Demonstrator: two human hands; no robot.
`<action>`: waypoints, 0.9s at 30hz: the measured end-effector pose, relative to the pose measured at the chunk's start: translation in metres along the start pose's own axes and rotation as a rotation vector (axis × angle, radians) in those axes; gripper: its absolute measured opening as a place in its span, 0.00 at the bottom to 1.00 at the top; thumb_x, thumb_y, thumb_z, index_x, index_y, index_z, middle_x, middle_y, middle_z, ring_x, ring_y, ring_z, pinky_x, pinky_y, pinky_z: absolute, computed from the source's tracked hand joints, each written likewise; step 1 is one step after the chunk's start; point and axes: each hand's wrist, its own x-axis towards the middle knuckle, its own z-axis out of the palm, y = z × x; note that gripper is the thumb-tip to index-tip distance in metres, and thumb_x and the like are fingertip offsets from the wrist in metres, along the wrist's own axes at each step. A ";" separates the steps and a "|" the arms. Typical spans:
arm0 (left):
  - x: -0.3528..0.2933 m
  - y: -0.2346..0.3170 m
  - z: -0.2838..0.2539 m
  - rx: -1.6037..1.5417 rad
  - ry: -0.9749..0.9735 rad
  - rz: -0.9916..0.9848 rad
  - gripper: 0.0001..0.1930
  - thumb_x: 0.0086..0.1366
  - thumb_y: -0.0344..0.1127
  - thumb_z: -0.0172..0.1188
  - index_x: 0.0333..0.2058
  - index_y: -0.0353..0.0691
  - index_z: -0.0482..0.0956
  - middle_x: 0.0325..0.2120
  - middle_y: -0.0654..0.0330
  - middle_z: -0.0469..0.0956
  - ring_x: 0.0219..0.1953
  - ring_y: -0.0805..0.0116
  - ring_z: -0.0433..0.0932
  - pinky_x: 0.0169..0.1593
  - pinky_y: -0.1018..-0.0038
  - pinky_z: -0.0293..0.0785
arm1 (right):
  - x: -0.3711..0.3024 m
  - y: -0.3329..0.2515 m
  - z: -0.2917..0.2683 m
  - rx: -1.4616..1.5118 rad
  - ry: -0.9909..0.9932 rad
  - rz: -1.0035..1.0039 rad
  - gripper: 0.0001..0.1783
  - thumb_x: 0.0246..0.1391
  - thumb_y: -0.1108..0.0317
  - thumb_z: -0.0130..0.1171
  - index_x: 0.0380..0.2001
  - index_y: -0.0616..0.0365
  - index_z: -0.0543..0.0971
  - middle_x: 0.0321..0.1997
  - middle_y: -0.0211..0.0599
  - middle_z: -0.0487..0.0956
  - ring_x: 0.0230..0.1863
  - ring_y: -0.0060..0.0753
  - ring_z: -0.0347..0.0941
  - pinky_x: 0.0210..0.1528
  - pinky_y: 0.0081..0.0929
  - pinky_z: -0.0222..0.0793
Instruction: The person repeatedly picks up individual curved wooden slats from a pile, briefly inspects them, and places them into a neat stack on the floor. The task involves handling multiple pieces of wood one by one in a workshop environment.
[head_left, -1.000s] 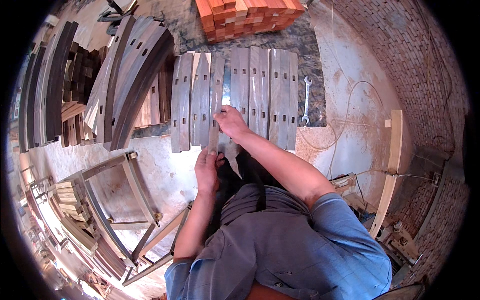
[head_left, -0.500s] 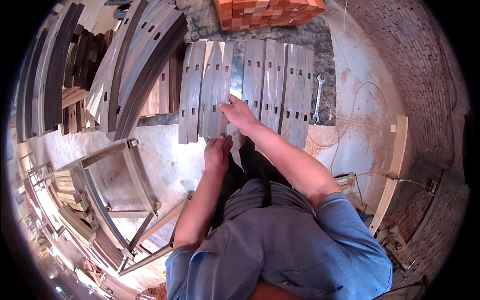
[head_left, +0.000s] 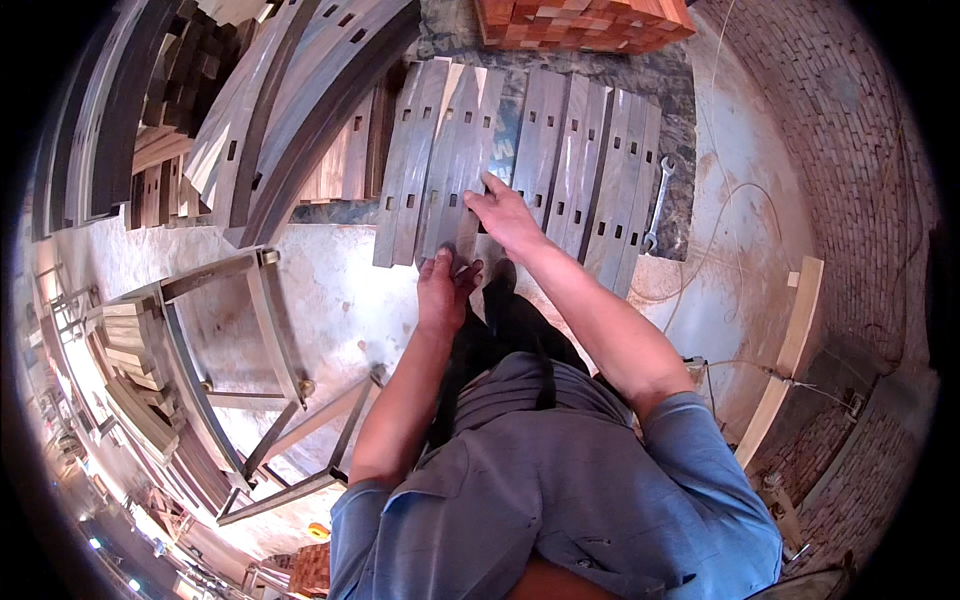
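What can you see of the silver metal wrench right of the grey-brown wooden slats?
The silver metal wrench is long and slim, with a straight shank and a wider head at each end; the upper head shows an open jaw. It lies flat, slightly slanted, on the dark patterned sheet, close beside the grey-brown wooden slats. Nothing holds it.

Pale printed letters mark the dark mottled sheet between slotted grey-brown wooden boards. Only fragments can be made out.
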 end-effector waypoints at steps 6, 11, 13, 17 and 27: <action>0.004 0.001 -0.001 -0.106 -0.007 0.082 0.10 0.68 0.38 0.55 0.43 0.42 0.68 0.40 0.57 0.74 0.40 0.60 0.76 0.41 0.61 0.77 | -0.006 -0.008 0.007 -0.163 0.035 -0.018 0.43 0.56 0.55 0.60 0.64 0.73 0.57 0.53 0.50 0.76 0.49 0.36 0.74 0.52 0.28 0.68; 0.001 -0.002 -0.006 -0.023 -0.032 -0.016 0.09 0.70 0.40 0.52 0.39 0.41 0.69 0.34 0.57 0.75 0.39 0.62 0.76 0.44 0.63 0.76 | -0.002 0.011 -0.001 -0.225 0.074 -0.165 0.42 0.56 0.53 0.59 0.64 0.71 0.58 0.59 0.55 0.71 0.57 0.43 0.71 0.56 0.32 0.67; 0.000 -0.007 -0.016 0.080 -0.034 -0.127 0.11 0.70 0.42 0.53 0.41 0.40 0.70 0.35 0.57 0.76 0.40 0.62 0.77 0.45 0.64 0.76 | -0.034 -0.019 -0.015 -0.146 0.015 -0.182 0.40 0.56 0.55 0.58 0.63 0.72 0.59 0.63 0.61 0.65 0.60 0.48 0.68 0.60 0.35 0.65; -0.026 -0.024 -0.001 0.300 -0.202 -0.219 0.24 0.68 0.48 0.55 0.52 0.36 0.68 0.44 0.52 0.76 0.45 0.62 0.78 0.46 0.65 0.76 | -0.083 -0.029 -0.069 0.303 -0.015 -0.114 0.26 0.63 0.65 0.52 0.60 0.68 0.64 0.53 0.49 0.76 0.50 0.35 0.76 0.50 0.29 0.74; 0.012 -0.051 0.061 0.220 -0.029 -0.092 0.24 0.67 0.42 0.57 0.55 0.32 0.66 0.42 0.56 0.74 0.41 0.64 0.77 0.45 0.69 0.77 | -0.156 0.021 -0.189 0.453 0.441 -0.034 0.14 0.65 0.66 0.49 0.50 0.60 0.72 0.39 0.38 0.80 0.33 0.27 0.76 0.37 0.26 0.74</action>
